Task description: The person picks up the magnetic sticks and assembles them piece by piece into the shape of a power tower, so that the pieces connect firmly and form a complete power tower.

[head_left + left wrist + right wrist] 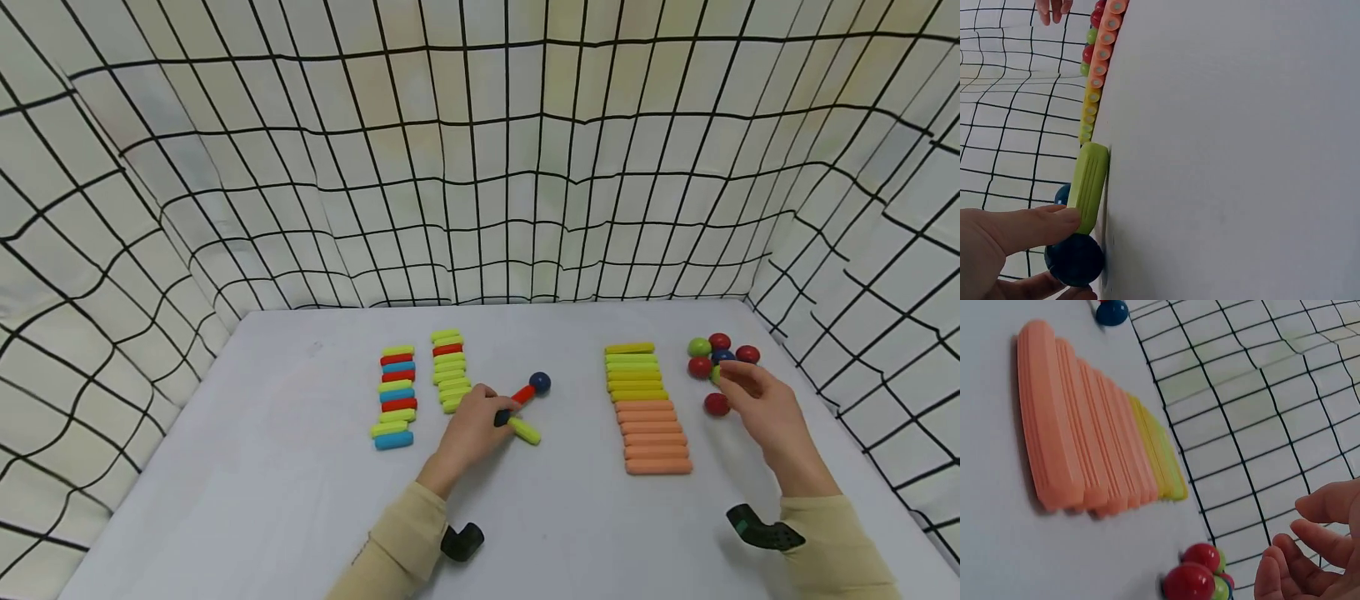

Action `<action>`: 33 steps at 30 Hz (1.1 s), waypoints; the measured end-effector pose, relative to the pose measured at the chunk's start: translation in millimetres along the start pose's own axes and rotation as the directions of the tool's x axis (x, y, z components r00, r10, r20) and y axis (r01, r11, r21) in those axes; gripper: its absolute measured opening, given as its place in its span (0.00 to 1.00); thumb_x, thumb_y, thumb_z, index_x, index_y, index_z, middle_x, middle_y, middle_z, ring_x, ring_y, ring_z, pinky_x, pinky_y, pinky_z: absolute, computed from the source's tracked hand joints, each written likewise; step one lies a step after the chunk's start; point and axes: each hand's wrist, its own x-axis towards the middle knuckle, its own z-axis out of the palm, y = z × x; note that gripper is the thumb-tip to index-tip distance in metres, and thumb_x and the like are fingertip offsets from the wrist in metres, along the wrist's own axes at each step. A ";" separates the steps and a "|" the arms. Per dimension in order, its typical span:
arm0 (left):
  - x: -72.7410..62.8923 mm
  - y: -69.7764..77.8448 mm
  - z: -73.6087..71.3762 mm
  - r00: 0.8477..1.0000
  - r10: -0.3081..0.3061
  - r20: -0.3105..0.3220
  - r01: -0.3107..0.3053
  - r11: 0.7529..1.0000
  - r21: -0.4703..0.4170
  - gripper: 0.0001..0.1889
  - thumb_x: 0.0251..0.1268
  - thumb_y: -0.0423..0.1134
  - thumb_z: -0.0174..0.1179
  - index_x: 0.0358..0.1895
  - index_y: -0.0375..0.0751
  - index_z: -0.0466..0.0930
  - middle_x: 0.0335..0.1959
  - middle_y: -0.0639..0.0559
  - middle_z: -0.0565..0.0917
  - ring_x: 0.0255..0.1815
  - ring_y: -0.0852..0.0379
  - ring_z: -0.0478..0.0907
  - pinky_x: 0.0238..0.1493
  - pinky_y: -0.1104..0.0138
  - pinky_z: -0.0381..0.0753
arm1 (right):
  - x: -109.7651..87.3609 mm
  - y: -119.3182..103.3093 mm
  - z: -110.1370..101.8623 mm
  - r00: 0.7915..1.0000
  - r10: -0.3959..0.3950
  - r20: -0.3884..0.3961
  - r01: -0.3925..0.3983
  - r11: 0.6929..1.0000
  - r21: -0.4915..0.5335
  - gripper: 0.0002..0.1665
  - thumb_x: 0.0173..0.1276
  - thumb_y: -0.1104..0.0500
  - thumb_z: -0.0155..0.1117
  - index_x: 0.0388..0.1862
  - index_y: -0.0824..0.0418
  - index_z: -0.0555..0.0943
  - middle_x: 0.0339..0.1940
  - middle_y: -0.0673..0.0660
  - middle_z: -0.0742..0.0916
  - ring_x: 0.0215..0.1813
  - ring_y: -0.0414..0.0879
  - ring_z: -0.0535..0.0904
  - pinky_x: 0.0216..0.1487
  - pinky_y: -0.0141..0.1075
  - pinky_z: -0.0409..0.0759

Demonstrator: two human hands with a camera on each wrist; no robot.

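A white cloth backdrop ruled with black grid lines (506,150) rises behind and beside the smooth white tabletop (300,517) where I work, my arms in beige sleeves (405,533) with a black curved mount (462,542) at each wrist.

My left hand (471,425), near the middle of the table, is clamped on a glossy dark blue ball (1075,259): my thumb lies across the near end of a ribbed lime-green rod (1089,181) where it meets that ball, and my fingers curl round the ball's other side. From the same ball a short red rod (523,395) leads off to a second dark blue ball (540,383), so the joined piece makes a bent shape. Whether I have it lifted or resting, I cannot tell.

My right hand (768,417) is over at the right, beside a loose cluster of glossy red, lime-green and blue balls (701,367). Its thumb and forefinger stand apart, the other fingers loosely bent, with nothing between them.

Between my hands lies a column of long ribbed rods (651,417), yellow and lime-green at the far end, salmon-orange nearer me. Left of my left hand are two columns of short rods: one of lime-green, red and blue rods (397,387), the other of lime-green rods with one red (450,367).
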 end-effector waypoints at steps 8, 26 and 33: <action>1.2 7.7 9.4 0.999 0.044 0.022 -0.044 0.999 0.001 0.08 0.58 0.36 0.70 0.41 0.47 0.88 0.39 0.51 0.71 0.41 0.54 0.68 0.39 0.65 0.74 | 6.8 27.7 -10.5 0.992 -0.119 -0.031 0.103 0.938 -0.332 0.34 0.75 0.49 0.55 0.66 0.75 0.67 0.55 0.76 0.76 0.54 0.68 0.71 0.45 0.55 0.78; 4.0 2.7 12.4 0.996 0.068 0.055 -0.064 0.996 -0.062 0.08 0.61 0.37 0.68 0.43 0.46 0.87 0.38 0.51 0.71 0.39 0.55 0.68 0.41 0.65 0.72 | 19.7 35.2 3.5 0.976 -0.204 0.070 0.214 0.883 -0.418 0.27 0.66 0.59 0.67 0.57 0.76 0.74 0.47 0.73 0.80 0.45 0.64 0.74 0.43 0.55 0.81; 6.1 1.5 12.3 0.996 0.042 0.080 -0.031 0.990 -0.139 0.09 0.63 0.39 0.67 0.46 0.46 0.85 0.40 0.50 0.73 0.40 0.55 0.70 0.44 0.64 0.74 | 3.6 3.4 18.7 0.944 -0.329 -0.032 0.296 0.885 -0.361 0.24 0.68 0.61 0.65 0.58 0.74 0.73 0.48 0.72 0.77 0.50 0.65 0.76 0.49 0.58 0.80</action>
